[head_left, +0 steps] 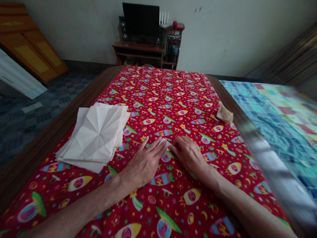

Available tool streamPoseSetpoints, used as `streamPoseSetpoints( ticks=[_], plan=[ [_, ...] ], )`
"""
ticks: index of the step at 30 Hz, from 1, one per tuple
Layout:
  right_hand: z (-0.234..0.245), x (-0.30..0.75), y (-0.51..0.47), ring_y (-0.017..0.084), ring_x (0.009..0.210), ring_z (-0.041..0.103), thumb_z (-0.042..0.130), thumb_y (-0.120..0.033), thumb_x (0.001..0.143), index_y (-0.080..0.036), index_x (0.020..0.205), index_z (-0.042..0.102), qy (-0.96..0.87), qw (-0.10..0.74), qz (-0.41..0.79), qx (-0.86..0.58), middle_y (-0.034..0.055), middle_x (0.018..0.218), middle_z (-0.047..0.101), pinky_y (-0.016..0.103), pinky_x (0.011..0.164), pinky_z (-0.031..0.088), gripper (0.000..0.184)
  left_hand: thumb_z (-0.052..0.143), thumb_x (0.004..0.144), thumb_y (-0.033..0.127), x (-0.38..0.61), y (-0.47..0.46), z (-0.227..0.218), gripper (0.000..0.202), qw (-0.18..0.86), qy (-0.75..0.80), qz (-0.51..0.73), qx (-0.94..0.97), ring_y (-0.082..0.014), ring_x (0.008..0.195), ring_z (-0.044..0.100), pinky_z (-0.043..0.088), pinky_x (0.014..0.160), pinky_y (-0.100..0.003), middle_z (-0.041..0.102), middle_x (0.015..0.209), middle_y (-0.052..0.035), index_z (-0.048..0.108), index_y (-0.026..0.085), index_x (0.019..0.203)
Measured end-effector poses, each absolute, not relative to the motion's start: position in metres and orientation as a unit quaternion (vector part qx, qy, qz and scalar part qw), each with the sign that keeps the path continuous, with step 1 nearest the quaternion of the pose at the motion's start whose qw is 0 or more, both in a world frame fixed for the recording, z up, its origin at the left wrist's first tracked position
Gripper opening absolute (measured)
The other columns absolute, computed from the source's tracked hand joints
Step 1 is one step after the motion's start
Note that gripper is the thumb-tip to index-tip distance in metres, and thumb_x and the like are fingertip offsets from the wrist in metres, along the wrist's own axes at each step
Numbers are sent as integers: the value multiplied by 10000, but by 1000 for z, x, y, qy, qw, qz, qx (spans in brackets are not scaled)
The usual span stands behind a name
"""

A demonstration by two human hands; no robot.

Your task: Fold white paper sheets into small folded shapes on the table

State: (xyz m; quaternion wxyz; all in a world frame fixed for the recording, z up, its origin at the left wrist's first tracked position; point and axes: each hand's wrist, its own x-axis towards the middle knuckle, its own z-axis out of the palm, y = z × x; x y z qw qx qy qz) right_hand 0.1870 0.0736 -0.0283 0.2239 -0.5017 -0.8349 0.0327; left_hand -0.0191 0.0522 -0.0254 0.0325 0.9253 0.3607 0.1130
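Both of my hands rest on a red patterned tablecloth point(173, 99). My left hand point(145, 162) lies flat with its fingers stretched out, pressing on a small folded white paper point(165, 142). My right hand point(189, 153) is beside it, fingers curled down onto the same paper, which is mostly hidden under the two hands. A stack of creased white paper sheets point(95, 135) lies to the left of my left hand. A small crumpled beige paper piece point(225, 114) sits near the table's right edge.
The wooden table point(81, 96) shows a bare brown border. Beyond it stands a desk with a dark monitor point(141, 21), speakers and a red telephone point(178, 25). A blue patterned mat point(277, 112) lies at right, a wooden cabinet point(32, 49) at left.
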Motion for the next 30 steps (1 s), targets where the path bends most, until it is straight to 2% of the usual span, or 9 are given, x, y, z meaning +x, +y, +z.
streamPoseSetpoints(
  ticks=[3,5,8,12,15,18,23,25,30],
  plan=[
    [-27,184,68,197,753,529,432,-234,948,-168,831,586,-855,220,9,-469,86,798,610,305,649,452,204,382,946,233,-20,50,-24,507,45,372,106,921,-225,1421,209,163,1152,-525,322,1510,-44,296,172,1442],
    [-26,183,62,233,910,560,402,-190,950,-152,996,616,-890,210,-8,-406,123,982,653,370,767,493,222,376,962,269,-20,50,-24,495,47,376,107,919,-224,1418,221,182,1146,-523,314,1513,-47,295,186,1442],
    [-27,186,52,251,1213,489,345,-114,948,-124,1276,518,-921,208,-9,-330,152,1308,550,438,968,470,370,368,970,281,-21,49,-25,490,44,379,109,918,-226,1417,226,203,1142,-510,291,1521,-61,296,178,1443],
    [-29,197,46,221,1365,333,333,-61,922,-103,1434,339,-929,183,48,-318,158,1421,437,421,1069,418,513,381,958,248,-25,48,-27,514,44,381,107,917,-219,1415,234,205,1151,-485,276,1526,-53,272,170,1455],
    [-29,204,44,220,1377,299,351,-48,898,-130,1475,252,-927,180,76,-322,149,1434,417,441,1082,397,591,403,951,247,-30,47,-27,490,41,378,114,918,-221,1401,273,225,1148,-482,333,1503,-49,331,193,1432],
    [-29,206,44,218,1365,324,351,-36,888,-143,1474,259,-922,192,87,-325,147,1414,447,444,1071,409,602,404,952,237,-37,45,-25,450,32,387,119,914,-218,1382,316,258,1136,-481,372,1483,-47,389,193,1400],
    [-34,210,43,237,1302,434,383,-35,879,-97,1378,421,-915,204,53,-344,177,1333,531,427,1029,454,504,388,950,188,-49,40,-25,450,12,406,114,907,-234,1373,329,328,1099,-486,394,1470,-43,388,173,1400],
    [-33,210,45,242,1253,492,404,-66,892,-101,1324,480,-912,206,30,-353,176,1290,569,422,1008,467,440,398,947,183,-52,41,-27,431,11,407,134,903,-241,1349,370,365,1077,-482,446,1436,-54,426,168,1377],
    [-21,194,55,232,937,636,462,-188,932,-142,1158,574,-913,173,-30,-367,128,1012,691,378,794,498,256,438,934,173,-45,59,-34,272,25,389,255,885,-208,1129,566,483,977,-395,645,1183,-101,644,133,1106]
  ],
)
